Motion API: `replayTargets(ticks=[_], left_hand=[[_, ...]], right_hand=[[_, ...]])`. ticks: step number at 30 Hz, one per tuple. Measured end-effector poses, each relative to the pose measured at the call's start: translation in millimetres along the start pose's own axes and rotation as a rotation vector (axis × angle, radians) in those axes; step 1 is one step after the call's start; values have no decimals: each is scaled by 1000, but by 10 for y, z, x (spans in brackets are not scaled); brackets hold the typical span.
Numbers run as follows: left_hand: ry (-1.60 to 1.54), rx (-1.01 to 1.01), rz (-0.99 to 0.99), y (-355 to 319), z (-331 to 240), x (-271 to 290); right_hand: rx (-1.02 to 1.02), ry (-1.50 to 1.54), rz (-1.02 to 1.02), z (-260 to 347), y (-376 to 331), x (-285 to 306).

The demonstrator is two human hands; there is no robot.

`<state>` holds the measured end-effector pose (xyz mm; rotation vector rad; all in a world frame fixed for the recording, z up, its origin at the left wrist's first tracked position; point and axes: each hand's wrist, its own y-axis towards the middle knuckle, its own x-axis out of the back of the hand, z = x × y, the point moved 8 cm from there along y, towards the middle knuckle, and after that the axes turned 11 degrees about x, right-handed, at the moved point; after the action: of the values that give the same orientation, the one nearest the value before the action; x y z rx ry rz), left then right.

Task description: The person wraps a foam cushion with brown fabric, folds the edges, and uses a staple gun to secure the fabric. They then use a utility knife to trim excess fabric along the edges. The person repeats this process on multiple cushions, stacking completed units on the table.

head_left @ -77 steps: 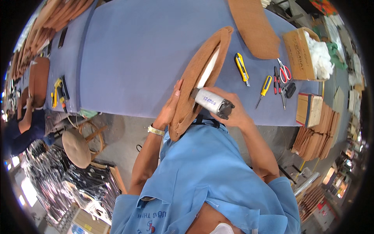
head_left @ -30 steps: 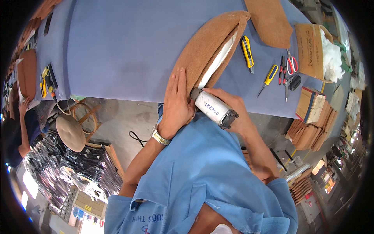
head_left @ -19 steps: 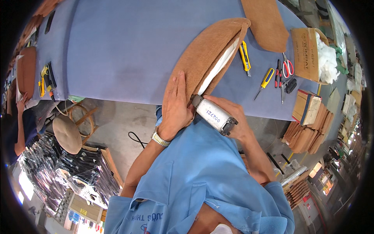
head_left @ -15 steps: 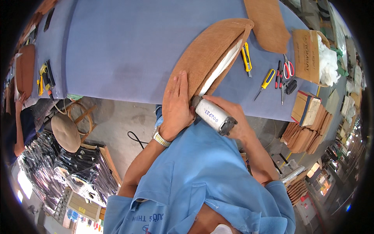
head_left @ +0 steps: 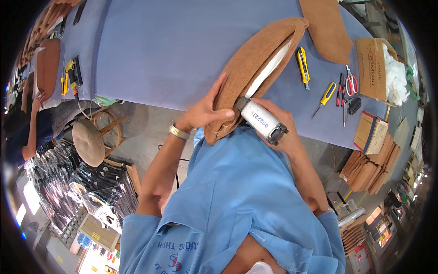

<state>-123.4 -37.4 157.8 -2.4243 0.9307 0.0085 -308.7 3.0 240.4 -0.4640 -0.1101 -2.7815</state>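
A long, curved brown fabric cushion (head_left: 248,61) lies slanted across the near edge of the table, its lower end overhanging toward my shirt. White padding (head_left: 269,68) shows in a slit along its right side. My left hand (head_left: 207,109) grips the cushion's left side near the lower end, thumb on top; some fingers are hidden. My right hand (head_left: 285,123) is wrapped round a white cylindrical staple gun (head_left: 260,118) with a dark rear cap. Its nose rests at the lower end of the slit; the handle is hidden under the body.
On the blue table (head_left: 169,55) lie a yellow utility knife (head_left: 303,68), a screwdriver (head_left: 326,95), scissors (head_left: 351,84) and a brown fabric piece (head_left: 328,29). A cardboard box (head_left: 372,68) holds white stuffing. At left stand a round stool (head_left: 89,142) and another person's arm (head_left: 32,123).
My left hand has shifted from lying flat on the cushion to gripping its left side, thumb on top. The view has swung, so everything sits further right. The staple gun stays at the slit.
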Motion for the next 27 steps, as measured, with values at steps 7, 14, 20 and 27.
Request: replayTargets(ticks=[7, 14, 20, 27], left_hand=[[560, 78, -380, -154, -159, -282], [619, 231, -408, -213, -207, -300], [657, 208, -430, -216, -215, -317], [656, 141, -511, -186, -208, -303]], right_hand=[[-3, -61, -59, 7, -66, -12], [0, -35, -44, -23, -215, -48], [-15, 1, -9, -51, -196, -54], [-183, 26, 39, -45, -81, -73]])
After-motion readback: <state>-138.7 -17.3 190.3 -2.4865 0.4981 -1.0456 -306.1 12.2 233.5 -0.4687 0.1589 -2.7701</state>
